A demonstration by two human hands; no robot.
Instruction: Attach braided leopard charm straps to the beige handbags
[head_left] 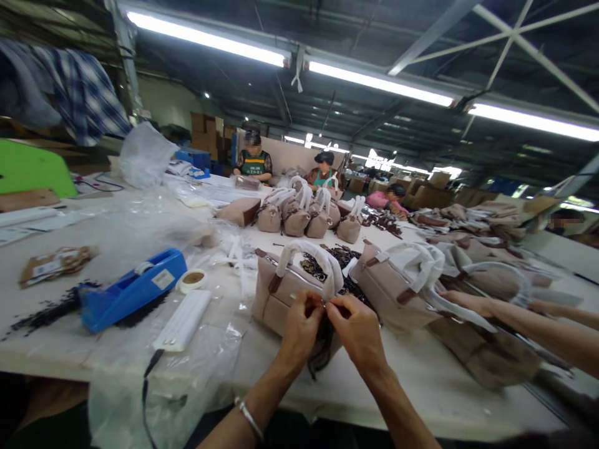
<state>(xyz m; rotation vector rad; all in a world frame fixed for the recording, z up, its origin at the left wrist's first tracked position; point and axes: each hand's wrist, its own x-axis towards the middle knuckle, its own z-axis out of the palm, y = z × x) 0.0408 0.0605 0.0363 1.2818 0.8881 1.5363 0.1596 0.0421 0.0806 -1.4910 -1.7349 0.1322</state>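
A beige handbag (271, 299) with brown tabs and white-wrapped handles stands at the near edge of the table. In front of its right side, my left hand (305, 318) and my right hand (353, 321) meet with fingertips pinched close together, just below the handle wrapping. What the fingertips pinch is too small to make out. Dark strands hang beneath them along the bag. A second beige handbag (393, 299) stands to the right, and a pile of dark straps (344, 255) lies behind the two bags. A bracelet circles my left wrist.
Left on the table (281, 399) are a blue tape dispenser (135, 290), a tape roll (193, 280), a white power strip (183, 319) and clear plastic. Small bags (296, 218) stand farther back. Another person's hands (472, 304) reach in from the right over more bags. People sit beyond.
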